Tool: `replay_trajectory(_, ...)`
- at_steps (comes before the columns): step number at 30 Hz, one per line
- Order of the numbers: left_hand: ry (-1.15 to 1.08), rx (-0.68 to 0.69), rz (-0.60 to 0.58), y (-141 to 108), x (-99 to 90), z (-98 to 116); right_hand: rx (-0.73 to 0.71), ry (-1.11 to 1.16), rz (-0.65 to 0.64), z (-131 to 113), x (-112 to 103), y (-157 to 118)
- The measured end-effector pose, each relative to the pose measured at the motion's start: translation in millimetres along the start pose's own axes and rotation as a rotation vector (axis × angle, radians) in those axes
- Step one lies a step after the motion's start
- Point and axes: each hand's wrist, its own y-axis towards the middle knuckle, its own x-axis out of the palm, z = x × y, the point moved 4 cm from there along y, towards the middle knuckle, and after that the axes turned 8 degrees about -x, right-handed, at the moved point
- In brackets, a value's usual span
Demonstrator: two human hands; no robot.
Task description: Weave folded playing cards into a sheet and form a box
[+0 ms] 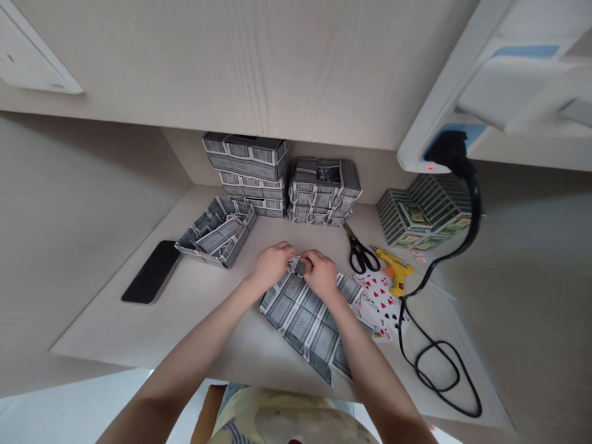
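A panel of joined grey-patterned playing cards (303, 314) lies at a slant on the desk, below and between my hands. At its far corner my left hand (272, 264) and my right hand (320, 271) meet, fingers closed on a small folded grey card piece (296, 266). The fingertips partly cover that piece, and my right forearm crosses over the panel's right part. Just right of the panel are loose playing cards (380, 295), several face up with red hearts.
Grey card boxes (252, 161) (324, 191) are stacked at the back. An open card tray (226, 256) and a black phone (152, 271) lie left. Right are scissors (361, 254), a yellow glue gun (398, 271), a striped card structure (423, 213) and a looping black cable (432, 385).
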Motion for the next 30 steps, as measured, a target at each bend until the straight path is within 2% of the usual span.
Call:
replay_trajectory(4, 0.196, 0.069, -0.025, 0, -3.8, 9, 0.022, 0.056, 0.024, 6, 5, -2)
replay_trajectory(8, 0.283, 0.073, -0.061, -1, -6.1, 14, 0.003, 0.059, 0.045, 7, 8, -5)
replay_trajectory(24, 0.352, 0.062, -0.032, 2, -5.8, 20, -0.034, -0.004, 0.139, 7, 12, -7)
replay_trajectory(30, 0.333, 0.071, -0.069, 7, -6.3, 18, -0.051, -0.029, 0.168, 5, 14, -9)
